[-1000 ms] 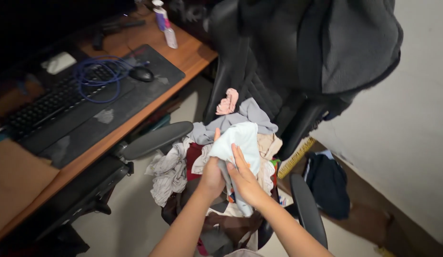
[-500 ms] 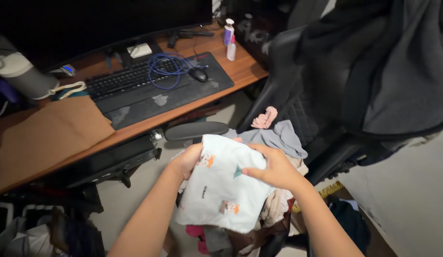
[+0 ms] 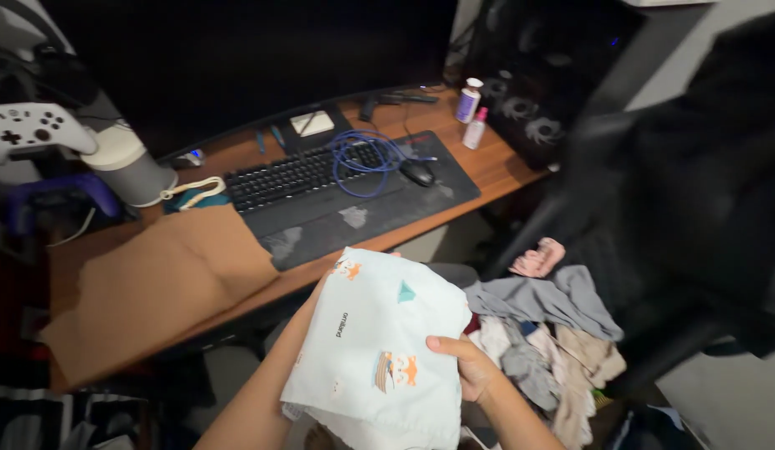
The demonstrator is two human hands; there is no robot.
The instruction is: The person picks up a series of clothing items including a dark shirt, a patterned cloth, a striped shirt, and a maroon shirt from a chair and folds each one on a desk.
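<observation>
Holding pale printed cloth (image 3: pixel 375 342), right hand (image 3: pixel 466 367) grip pinching edge; left hand hidden beneath, grip unclear

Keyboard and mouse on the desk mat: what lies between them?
In the head view, a coiled blue cable lies between the black keyboard and the black mouse, resting partly over the keyboard's right end.

A wooden counter (image 3: pixel 504 167) stood in dim light under a dark monitor (image 3: pixel 254 67); a black office chair (image 3: pixel 695 192) sat beside it.

One head camera looks steeply down, close over desk (image 3: pixel 504 171).
</observation>
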